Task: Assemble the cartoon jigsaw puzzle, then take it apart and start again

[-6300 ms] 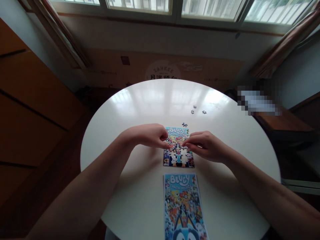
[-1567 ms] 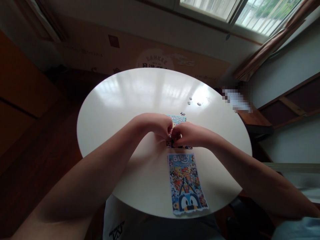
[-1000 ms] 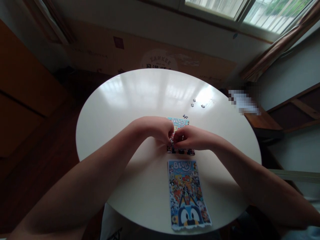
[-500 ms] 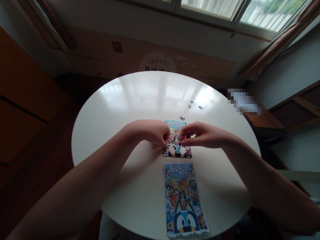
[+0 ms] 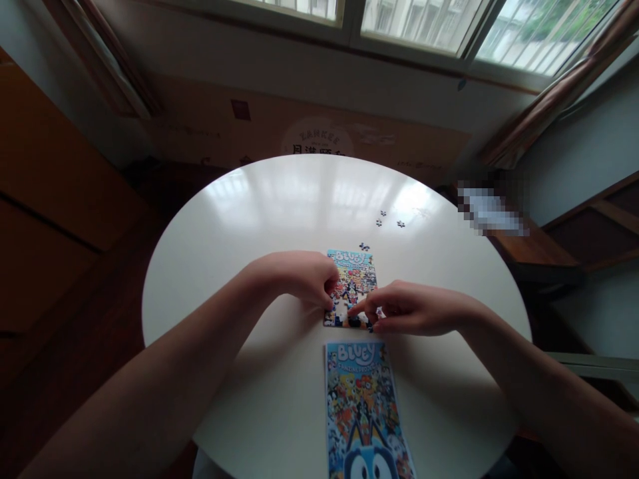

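Observation:
A jigsaw puzzle (image 5: 352, 273) with a colourful cartoon picture and "Bluey" lettering lies on the white table. Pale gaps show in its lower part. Curled at the puzzle's left edge, my left hand (image 5: 312, 276) has its thumb and fingertips closed on the border. My right hand (image 5: 414, 307) is over the lower right side, index finger stretched onto a piece in the lower middle, thumb apart and the other fingers bent. It covers part of the right edge. Nearer to me is a printed reference sheet (image 5: 364, 406) with the same picture, cut off by the frame's bottom.
Several loose puzzle pieces lie beyond the puzzle, one cluster (image 5: 364, 247) just above it and a piece (image 5: 401, 224) farther right. The round white table (image 5: 214, 266) reflects the window (image 5: 424, 26). A wooden bench (image 5: 534, 253) stands at the right.
My right hand has shifted down over the puzzle, from fingers bent together to the index finger stretched out. My left hand keeps its place at the edge. The view has tilted up slightly.

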### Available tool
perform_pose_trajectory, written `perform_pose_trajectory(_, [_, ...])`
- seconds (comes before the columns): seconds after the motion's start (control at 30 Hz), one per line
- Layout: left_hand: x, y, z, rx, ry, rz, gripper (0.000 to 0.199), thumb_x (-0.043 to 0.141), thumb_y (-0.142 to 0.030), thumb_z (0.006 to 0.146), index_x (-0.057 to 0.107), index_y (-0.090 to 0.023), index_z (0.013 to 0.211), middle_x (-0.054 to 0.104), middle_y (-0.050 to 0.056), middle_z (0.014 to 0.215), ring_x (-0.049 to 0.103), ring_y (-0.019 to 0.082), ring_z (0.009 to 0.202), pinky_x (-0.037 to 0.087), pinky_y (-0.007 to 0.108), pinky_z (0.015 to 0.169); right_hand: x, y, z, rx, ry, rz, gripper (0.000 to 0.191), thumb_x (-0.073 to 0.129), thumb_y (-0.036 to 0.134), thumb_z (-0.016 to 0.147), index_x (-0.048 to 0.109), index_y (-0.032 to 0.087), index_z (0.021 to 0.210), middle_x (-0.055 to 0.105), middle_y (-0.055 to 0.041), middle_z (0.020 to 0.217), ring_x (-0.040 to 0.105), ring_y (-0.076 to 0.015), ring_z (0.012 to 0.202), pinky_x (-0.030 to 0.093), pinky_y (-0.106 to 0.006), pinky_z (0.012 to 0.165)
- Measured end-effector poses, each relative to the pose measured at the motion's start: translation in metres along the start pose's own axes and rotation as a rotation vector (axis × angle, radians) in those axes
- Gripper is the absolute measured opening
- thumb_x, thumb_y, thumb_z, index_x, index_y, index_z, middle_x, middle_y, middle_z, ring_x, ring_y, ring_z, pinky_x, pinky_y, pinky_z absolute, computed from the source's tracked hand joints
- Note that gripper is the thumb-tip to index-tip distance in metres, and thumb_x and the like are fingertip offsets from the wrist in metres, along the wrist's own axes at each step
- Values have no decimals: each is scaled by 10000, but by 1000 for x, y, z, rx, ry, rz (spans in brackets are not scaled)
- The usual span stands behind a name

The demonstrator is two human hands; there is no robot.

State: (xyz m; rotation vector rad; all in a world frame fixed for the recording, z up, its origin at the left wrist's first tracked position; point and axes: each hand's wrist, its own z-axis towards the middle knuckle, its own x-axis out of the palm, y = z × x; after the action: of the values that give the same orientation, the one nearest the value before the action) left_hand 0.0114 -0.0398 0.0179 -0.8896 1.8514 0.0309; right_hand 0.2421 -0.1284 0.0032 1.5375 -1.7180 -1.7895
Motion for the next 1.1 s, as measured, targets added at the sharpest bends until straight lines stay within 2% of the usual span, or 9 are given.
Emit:
perform_pose_trajectory(0.17, [-4,-1,-6,22,-40,-36,163,653,-300,746,733,-189,835,674,35,751,527,148,614,348,283,558,-1,-7,-2,11,25,37,411,629,326,947,636,188,1334,630,-22,909,475,-58,678,402,-161,617])
perform_pose_trajectory(0.3, [-4,-4,-7,163,-118,-124,286,631,-218,777,781,-262,1017,689,7,763,549,132,631,354,254,579,-2,-12,-4,21,59,60,504,620,335,953,548,228,1440,625,-30,949,481,-63,686,398,-157,602])
perform_pose_trajectory(0.43, [3,-7,-2,266,-126,-128,332,610,-145,797,799,-307,1017,714,3,765,545,121,619,336,246,566,-1,-13,-5,-3,64,50,511,619,297,946,543,220,1445,623,-36,934,492,-71,697,399,-154,597])
perform_pose_trajectory(0.57, [6,-9,0,228,-123,-78,327,611,-139,800,806,-327,982,744,10,797,536,123,599,317,257,551,0,-11,-7,-11,67,56,497,613,266,945,549,215,1435,638,-38,957,523,-62,687,421,-150,597])
perform_pose_trajectory(0.7, [7,-13,-1,186,-150,-23,295,631,-175,805,806,-332,983,750,12,798,544,128,603,319,268,557,-4,-15,-14,-15,68,284,464,638,302,939,582,188,1385,662,-67,1023,617,-74,703,513,-185,640])
perform_pose_trajectory(0.8, [10,-14,1,216,-191,-10,254,642,-194,811,802,-309,971,751,14,821,573,131,645,336,269,579,-10,-25,-21,-37,-82,435,300,672,333,918,676,125,1134,673,-123,1117,663,-93,745,532,-187,615])
perform_pose_trajectory(0.9, [12,-13,5,266,-205,-21,189,631,-192,828,792,-261,902,745,16,836,587,130,676,362,264,610,-18,-36,-26,-4,-395,477,262,707,365,887,638,120,948,700,-119,1036,646,-82,647,472,-149,472])
perform_pose_trajectory(1.0, [11,-11,6,316,-201,-80,157,621,-185,839,770,-224,865,728,19,822,580,125,679,379,256,620,-24,-40,-30,121,-634,429,319,752,405,834,615,126,907,702,-90,909,617,-77,577,441,-140,416])
perform_pose_trajectory(1.1, [5,-5,5,361,-214,-188,158,615,-218,855,760,-203,915,694,21,789,564,117,659,384,245,600,-31,-38,-31,252,-712,330,349,748,436,815,638,121,916,700,-93,896,618,-84,582,436,-146,410])
